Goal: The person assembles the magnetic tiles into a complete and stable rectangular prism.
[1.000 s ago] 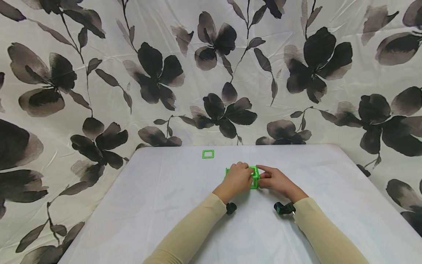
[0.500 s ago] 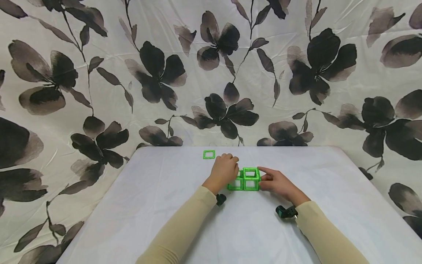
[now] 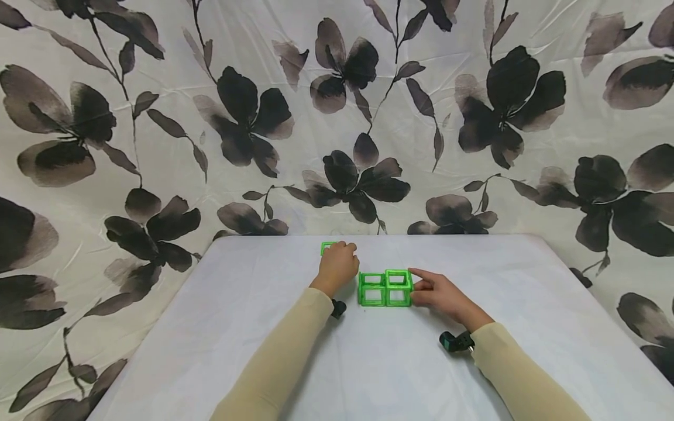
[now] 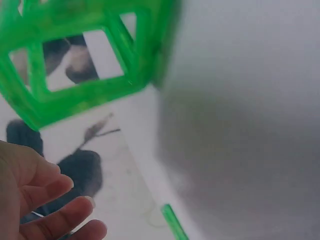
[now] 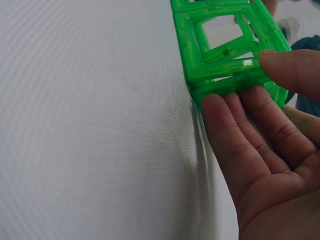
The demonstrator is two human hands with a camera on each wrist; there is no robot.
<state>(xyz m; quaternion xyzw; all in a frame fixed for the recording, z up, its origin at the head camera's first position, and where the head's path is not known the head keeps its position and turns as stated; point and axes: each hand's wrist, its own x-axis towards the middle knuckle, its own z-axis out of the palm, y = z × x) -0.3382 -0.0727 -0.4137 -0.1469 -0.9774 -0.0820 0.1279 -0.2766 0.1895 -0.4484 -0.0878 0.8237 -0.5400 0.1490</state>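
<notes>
Green see-through magnetic tiles (image 3: 373,286) are joined into two box shapes side by side, standing on the white table. At their right end my right hand (image 3: 441,297) holds the box, with the thumb (image 5: 287,65) on one side and fingers along the end face. My left hand (image 3: 338,266) is over the far part of the table, in front of a single green square tile (image 3: 323,249), which it partly covers. In the left wrist view the left fingers (image 4: 65,220) are loosely bent, with nothing in them. The joined tiles (image 4: 90,100) fill the upper left there.
The white cloth-covered table (image 3: 337,362) carries the tiles; its far edge lies just behind the single tile. A floral curtain (image 3: 347,117) hangs behind the table. Small black cameras (image 3: 455,341) are worn on both wrists.
My left hand has left the joined tiles and moved left and away toward the single tile. The right hand has stayed at the right end of the box.
</notes>
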